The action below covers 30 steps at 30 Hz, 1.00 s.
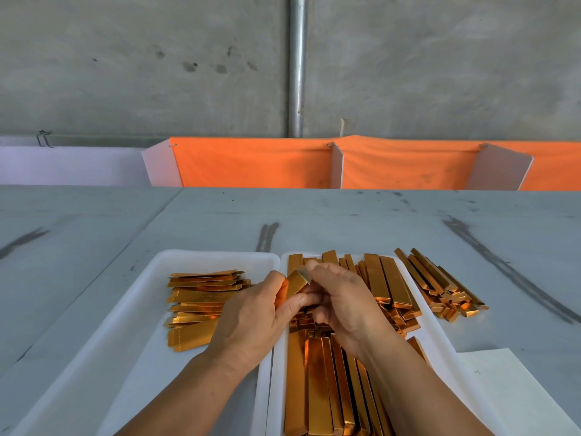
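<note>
Both hands hold one small gold foil box [297,283] above the seam between two white trays. My left hand [251,319] grips its lower end with curled fingers. My right hand [342,297] pinches its upper end, where an end flap shows. The left tray [147,357] carries a stack of flat, unfolded gold box blanks [198,306]. The right tray [440,341] is full of folded gold boxes [323,382], lying lengthwise near me and piled further back.
A separate heap of folded gold boxes [440,284] lies on the grey table [345,221] right of the trays. A white sheet [509,385] sits at the near right. Orange cloth bins [314,165] with white dividers line the table's far edge, below a concrete wall.
</note>
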### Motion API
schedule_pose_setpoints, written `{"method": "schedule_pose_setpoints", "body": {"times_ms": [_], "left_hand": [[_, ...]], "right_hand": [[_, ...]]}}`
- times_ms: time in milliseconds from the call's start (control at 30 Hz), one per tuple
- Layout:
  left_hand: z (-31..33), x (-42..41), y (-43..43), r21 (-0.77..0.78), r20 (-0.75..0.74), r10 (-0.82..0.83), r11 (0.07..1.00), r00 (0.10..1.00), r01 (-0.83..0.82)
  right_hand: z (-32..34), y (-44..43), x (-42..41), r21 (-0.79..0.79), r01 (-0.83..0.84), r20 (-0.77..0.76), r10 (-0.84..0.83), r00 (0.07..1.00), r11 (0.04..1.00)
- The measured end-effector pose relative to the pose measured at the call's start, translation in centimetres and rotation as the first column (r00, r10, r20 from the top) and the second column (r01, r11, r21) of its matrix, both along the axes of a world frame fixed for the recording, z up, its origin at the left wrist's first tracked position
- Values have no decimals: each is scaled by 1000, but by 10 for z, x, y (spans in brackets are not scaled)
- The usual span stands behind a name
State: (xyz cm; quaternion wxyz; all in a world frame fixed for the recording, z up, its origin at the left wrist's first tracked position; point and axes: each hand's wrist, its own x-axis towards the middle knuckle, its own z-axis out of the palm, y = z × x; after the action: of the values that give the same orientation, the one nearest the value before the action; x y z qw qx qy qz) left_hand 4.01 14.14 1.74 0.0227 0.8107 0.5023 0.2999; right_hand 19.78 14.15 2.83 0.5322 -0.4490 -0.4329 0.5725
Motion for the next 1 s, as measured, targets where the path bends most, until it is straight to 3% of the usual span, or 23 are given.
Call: {"method": "schedule_pose_setpoints", "body": {"times_ms": [567, 1000], "left_hand": [[-5, 0, 2, 3, -25, -3, 1000, 1000, 3], [-3, 0, 1, -3, -18, -3, 1000, 1000, 3]], "right_hand": [[0, 0, -1, 134, 102, 104, -117, 988, 986], [-1, 1, -1, 142, 134, 110, -151, 982, 981]]}}
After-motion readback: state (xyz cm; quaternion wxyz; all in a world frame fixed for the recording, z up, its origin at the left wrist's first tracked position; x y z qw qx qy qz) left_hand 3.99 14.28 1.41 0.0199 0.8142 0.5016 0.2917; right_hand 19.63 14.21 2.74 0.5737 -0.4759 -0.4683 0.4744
